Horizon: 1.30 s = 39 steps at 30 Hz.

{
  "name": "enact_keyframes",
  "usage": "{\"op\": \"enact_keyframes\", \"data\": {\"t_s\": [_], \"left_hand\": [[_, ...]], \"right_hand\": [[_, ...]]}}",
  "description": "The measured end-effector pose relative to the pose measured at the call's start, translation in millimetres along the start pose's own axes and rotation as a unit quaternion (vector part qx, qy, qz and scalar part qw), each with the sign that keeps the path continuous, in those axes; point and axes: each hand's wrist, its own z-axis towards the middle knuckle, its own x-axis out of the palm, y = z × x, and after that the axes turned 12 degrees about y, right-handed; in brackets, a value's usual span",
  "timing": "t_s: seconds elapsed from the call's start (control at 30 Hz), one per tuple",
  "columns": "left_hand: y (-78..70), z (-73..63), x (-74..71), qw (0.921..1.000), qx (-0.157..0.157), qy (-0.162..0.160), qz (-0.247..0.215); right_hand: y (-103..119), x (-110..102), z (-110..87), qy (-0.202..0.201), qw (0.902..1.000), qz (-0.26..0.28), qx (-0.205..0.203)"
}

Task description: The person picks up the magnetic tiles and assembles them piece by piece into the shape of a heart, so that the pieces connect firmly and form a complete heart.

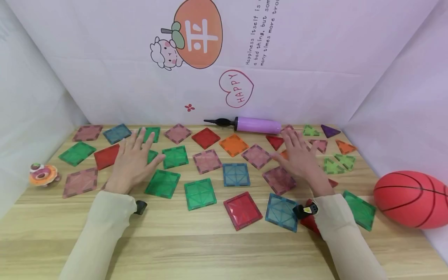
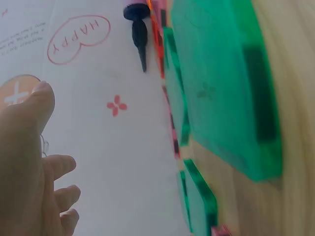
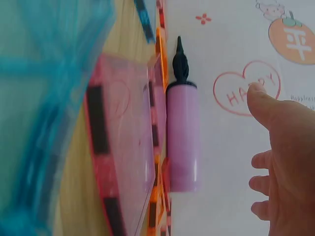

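Tiles (image 1: pixel 200 194) are strewn over the tabletop (image 1: pixel 175 252), under, between and beyond the fingers of the left hand (image 1: pixel 130 167) and the right hand (image 1: pixel 301 160), and none is gripped. On both hands the fingers are spread, with the thumbs set apart and turned inward; by the wrist views, they are held raised over the tabletop. Just beside the left thumb a green tile (image 1: pixel 175 157) is seen, and just beside the right thumb a pink tile (image 1: pixel 256 156). To the right of the right fingers, small triangles (image 1: pixel 334 166) are laid. The pump (image 1: pixel 259 125) is set at the back, between the two sets of fingers and nearer the right; the ball (image 1: pixel 413 199) and the toy (image 1: pixel 43 174) are left well outside them. The step in hand is judged to be a pause with both hands free, though whether for a pick or after a release cannot be told. For any pick, the fingers would need to be lowered and a flat tile pinched by its edges.
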Motion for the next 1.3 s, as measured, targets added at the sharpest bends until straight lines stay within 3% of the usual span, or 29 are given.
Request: {"op": "enact_keyframes", "data": {"t_s": [0.3, 0.53, 0.73, 0.97, 1.1, 1.3], "left_hand": [[-27.3, 1.7, -2.9, 0.9987, 0.048, 0.016, 0.0], [-52.8, -4.7, -2.6, 0.9943, 0.101, 0.033, -0.011], [-70.7, -11.7, 3.5, 0.9889, 0.117, 0.089, -0.018], [-93.4, -15.4, 17.6, 0.9757, 0.136, 0.17, -0.027], [-104.1, -16.4, 27.7, 0.9701, 0.13, 0.203, -0.024], [-110.2, -20.0, 34.2, 0.9669, 0.131, 0.219, -0.004]], "right_hand": [[27, 0, -4.0, 0.022, 0.9988, 0.004, -0.043], [49, 10, -15.0, 0.053, 0.9951, 0.002, -0.083], [68, 22, -30.6, 0.095, 0.9814, 0.028, -0.165], [89, 33, -46.4, 0.163, 0.9604, 0.015, -0.226], [97, 37, -50.4, 0.188, 0.9534, 0.029, -0.235], [105, 44, -51.2, 0.212, 0.9551, 0.029, -0.205]]}}
